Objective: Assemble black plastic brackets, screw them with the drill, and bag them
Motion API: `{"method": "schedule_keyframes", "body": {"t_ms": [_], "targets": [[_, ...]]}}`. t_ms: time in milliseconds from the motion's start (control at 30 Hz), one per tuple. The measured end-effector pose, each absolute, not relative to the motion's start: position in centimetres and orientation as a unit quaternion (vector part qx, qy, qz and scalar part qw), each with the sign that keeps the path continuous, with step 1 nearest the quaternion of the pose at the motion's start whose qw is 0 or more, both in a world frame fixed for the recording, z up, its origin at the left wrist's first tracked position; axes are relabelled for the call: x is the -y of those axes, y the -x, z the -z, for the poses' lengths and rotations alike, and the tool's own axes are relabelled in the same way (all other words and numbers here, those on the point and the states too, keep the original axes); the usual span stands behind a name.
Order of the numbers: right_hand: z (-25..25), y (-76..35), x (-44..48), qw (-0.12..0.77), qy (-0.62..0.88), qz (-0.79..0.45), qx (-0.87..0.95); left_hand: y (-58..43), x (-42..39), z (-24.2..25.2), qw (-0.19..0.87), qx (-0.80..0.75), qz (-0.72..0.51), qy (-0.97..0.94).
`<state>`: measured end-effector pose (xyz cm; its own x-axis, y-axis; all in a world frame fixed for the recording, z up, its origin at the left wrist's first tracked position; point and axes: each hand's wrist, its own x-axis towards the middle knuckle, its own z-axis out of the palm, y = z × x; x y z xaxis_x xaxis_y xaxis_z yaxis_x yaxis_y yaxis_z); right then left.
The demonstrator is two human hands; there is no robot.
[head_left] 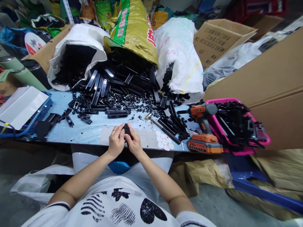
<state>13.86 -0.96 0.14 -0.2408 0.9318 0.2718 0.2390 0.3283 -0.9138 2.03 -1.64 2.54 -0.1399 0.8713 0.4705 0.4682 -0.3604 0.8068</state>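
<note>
- Cluttered pale-blue bench (90, 130): a white woven sack (78, 47) spills glossy black plastic strips (123, 85).
- Pink basket (258, 143) holds tangled black parts; orange drill (203, 126) just beside it.
- Left hand (116, 142) and right hand (133, 143), fingers grasping one small black part (127, 130) at the bench's near edge.

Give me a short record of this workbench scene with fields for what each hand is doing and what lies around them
left hand: left hand grips a small black plastic part from its left side
right hand: right hand grips the same part from the right
surface: light blue table
behind the hands: pile of black plastic parts spilling from white sacks
right of hands: white round discs, orange cordless drill, pink tray of black parts
far left: blue basket
</note>
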Motion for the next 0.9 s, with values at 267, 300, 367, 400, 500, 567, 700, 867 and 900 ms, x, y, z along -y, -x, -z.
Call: {"method": "schedule_keyframes", "body": {"t_ms": [267,300,367,400,500,567,700,867,900], "targets": [[-1.3,-23.9,-8.7,0.262,0.597,-0.147,0.744,0.9,2.3,2.9,0.351,-0.660,-0.501,-0.436],[-1.6,-26.3,-10.4,0.270,0.622,-0.124,0.725,1.4,2.5,3.4,0.356,-0.666,-0.494,-0.432],[-2.1,-30.7,-13.5,0.279,0.662,-0.080,0.691,2.1,3.1,3.9,0.373,-0.666,-0.484,-0.428],[-2.2,-32.5,-14.8,0.275,0.682,-0.066,0.675,2.4,3.3,4.0,0.384,-0.664,-0.480,-0.425],[-1.9,-35.8,-18.0,0.237,0.736,-0.043,0.632,2.8,3.7,3.8,0.410,-0.659,-0.468,-0.421],[-1.4,-36.4,-19.7,0.218,0.750,-0.034,0.624,3.0,3.8,3.4,0.414,-0.661,-0.454,-0.431],[-0.9,-36.1,-23.0,0.199,0.766,-0.005,0.611,3.4,3.7,3.0,0.394,-0.676,-0.422,-0.459],[-0.6,-37.7,-26.4,0.111,0.838,0.000,0.535,3.8,3.9,2.9,0.391,-0.690,-0.382,-0.474],[-0.4,-38.2,-26.8,0.098,0.846,-0.003,0.524,3.9,3.9,2.9,0.390,-0.691,-0.378,-0.477]]}}
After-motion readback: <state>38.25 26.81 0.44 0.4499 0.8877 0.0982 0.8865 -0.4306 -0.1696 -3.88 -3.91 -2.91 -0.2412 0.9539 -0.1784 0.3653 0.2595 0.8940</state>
